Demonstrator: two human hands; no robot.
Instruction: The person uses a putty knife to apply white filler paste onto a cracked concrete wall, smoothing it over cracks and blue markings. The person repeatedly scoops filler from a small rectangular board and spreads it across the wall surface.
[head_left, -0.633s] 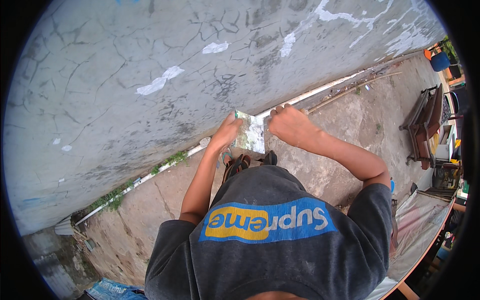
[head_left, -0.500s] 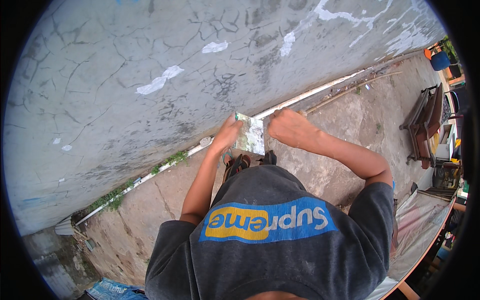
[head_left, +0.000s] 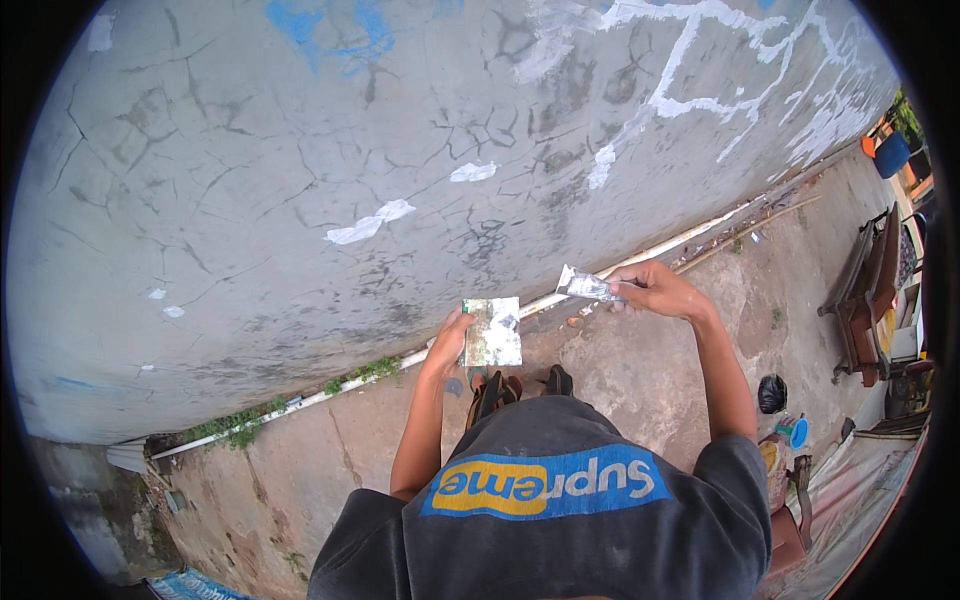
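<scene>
My left hand grips the edge of a small square board smeared with white paste. To its right and a little farther out, my right hand holds a putty knife, its white-coated blade pointing left toward the wall. Blade and board are apart. Ahead rises a cracked grey wall with white filler patches along some cracks. A branching web of white filler lines spreads over its upper right.
A white pipe runs along the wall's foot, with weeds beside it. To the right are a black plastic bag, a blue-rimmed bucket and brown wooden furniture. A blue drum stands at the far right.
My right hand has turned and swung rightward, away from the board, bringing the putty knife into plain sight. The board sits lower in the view, and more of the wall's upper part shows.
</scene>
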